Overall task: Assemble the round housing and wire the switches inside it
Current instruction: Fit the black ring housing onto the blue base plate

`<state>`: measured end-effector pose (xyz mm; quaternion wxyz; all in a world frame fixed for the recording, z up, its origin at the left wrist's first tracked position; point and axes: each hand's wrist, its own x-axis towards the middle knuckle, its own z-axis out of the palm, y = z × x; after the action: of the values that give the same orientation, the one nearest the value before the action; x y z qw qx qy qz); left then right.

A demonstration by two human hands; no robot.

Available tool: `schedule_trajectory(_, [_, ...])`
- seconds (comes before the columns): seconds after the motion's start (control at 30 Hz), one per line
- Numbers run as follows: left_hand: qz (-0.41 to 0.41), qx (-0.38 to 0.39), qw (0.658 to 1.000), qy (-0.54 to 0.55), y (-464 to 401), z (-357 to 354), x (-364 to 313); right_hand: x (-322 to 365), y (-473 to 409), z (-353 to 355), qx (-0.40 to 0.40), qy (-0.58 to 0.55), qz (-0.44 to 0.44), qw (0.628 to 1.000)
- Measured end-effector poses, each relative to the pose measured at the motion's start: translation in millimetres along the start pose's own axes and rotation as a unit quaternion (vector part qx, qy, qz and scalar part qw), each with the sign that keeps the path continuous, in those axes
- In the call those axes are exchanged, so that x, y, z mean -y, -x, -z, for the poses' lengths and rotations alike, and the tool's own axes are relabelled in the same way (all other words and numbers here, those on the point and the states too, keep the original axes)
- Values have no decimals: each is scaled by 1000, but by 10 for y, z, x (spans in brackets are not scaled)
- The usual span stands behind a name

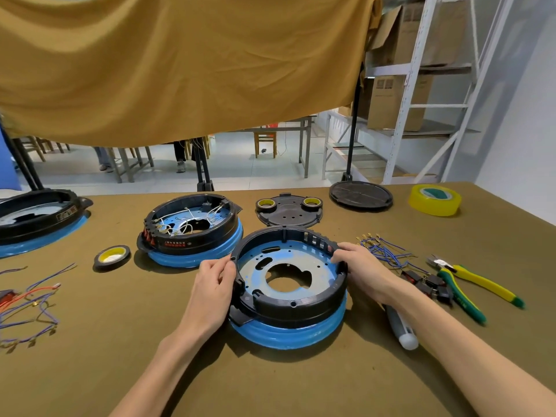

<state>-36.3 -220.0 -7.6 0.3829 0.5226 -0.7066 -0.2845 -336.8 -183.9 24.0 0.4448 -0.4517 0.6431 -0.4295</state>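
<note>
A round housing (pixel 288 308), a black ring over a blue base with a blue-filmed metal plate inside, sits on the table right in front of me. My left hand (pixel 212 285) grips the ring's left rim with curled fingers. On the opposite side, my right hand (pixel 359 267) holds the right rim, fingers hooked over the edge. Several black rocker switches (pixel 427 282) lie just right of my right wrist. Blue wires with terminals (pixel 382 248) lie beyond them.
A wired housing (pixel 192 230) stands behind left, another (pixel 36 221) at far left. Tape rolls (pixel 112 256) (pixel 434 200), a black cover plate (pixel 288 210), a round lid (pixel 361 195), yellow-green pliers (pixel 469 284), a white-tipped tool (pixel 401 328) and loose wires (pixel 30 299) surround me.
</note>
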Motion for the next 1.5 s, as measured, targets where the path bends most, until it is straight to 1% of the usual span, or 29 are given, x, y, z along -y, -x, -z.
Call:
schedule_trajectory(0.07, [-9, -11, 1000, -11, 40, 5, 18, -20, 31, -3, -9, -24, 3, 1000])
schedule_trajectory(0.13, [1, -22, 1000, 1, 56, 15, 31, -83, 63, 3, 6, -64, 3, 998])
schedule_trajectory(0.23, [13, -32, 999, 35, 61, 9, 19, -155, 79, -3, -2, -68, 15, 998])
schedule_trajectory(0.33, [28, -18, 998, 48, 79, -10, -13, -157, 59, -12, -13, -54, 18, 998])
schedule_trajectory(0.5, [67, 43, 991, 103, 44, 32, -15, -178, 42, 48, -13, -35, 11, 999])
schedule_trajectory(0.6, [61, 39, 989, 127, 26, 39, -7, -181, 52, 49, -12, -26, 18, 999])
schedule_trajectory(0.73, [39, 20, 992, 119, 10, 44, 37, -124, 107, 22, -1, 13, 38, 999])
schedule_trajectory(0.83, [32, 21, 992, 119, 11, 42, 57, -120, 105, 7, -2, 15, 46, 999])
schedule_trajectory(0.97, [24, 21, 993, 117, 40, 13, 46, -157, 45, 8, -19, 47, 50, 997])
schedule_trajectory(1.07, [27, 31, 992, 123, 55, 10, 33, -124, 2, 32, -26, 78, 54, 995])
schedule_trajectory(1.27, [52, 40, 985, 161, 64, 81, 22, 92, -117, 88, -12, 131, 51, 990])
schedule_trajectory(1.4, [74, 80, 976, 188, 112, 162, 26, 281, -177, 46, 8, 168, 36, 985])
schedule_trajectory(1.5, [63, 94, 972, 205, 156, 196, 10, 318, -206, 0, 14, 195, 60, 979])
